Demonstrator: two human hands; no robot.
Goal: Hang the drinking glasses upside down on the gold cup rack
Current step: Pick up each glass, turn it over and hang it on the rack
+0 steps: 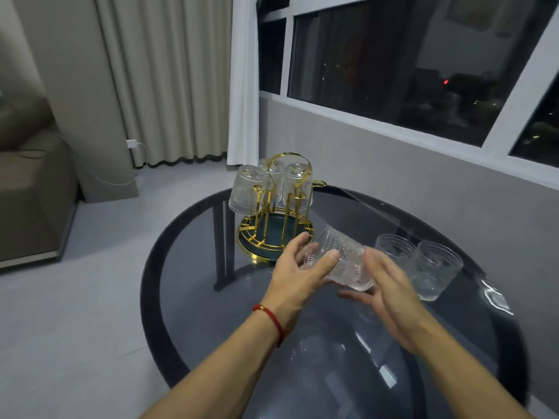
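A round dark glass table (193, 297) fills the near and middle ground, its curved rim running from the left around to the far side close under the grey wall (393, 164) and window (423, 71). The gold cup rack (276, 219) stands near the table's far left edge on a dark green round base. Three glasses hang upside down on its prongs: one on the left (245, 189), tilted outward past the base, one at the far middle (273, 179) and one on the right (298, 184). The near prongs of the rack are bare.

Just near and right of the rack, a ribbed drinking glass (340, 260) lies tipped on its side above the table, held between both hands. The left hand (298, 275), with a red cord bracelet (270, 320) on its wrist, curls its fingers and thumb around the glass's left end. The right hand (388, 290) has its fingers spread, its palm against the right side of the glass.

Two more glasses stand upright to the right, side by side and nearly touching: the left one (394, 251) just beyond the right hand, the right one (435, 270) nearer the table's right edge. The middle and near part of the table is open. Left of the table lies bare grey floor (75, 313), with a sofa (27, 192) and curtains (169, 80) well apart.
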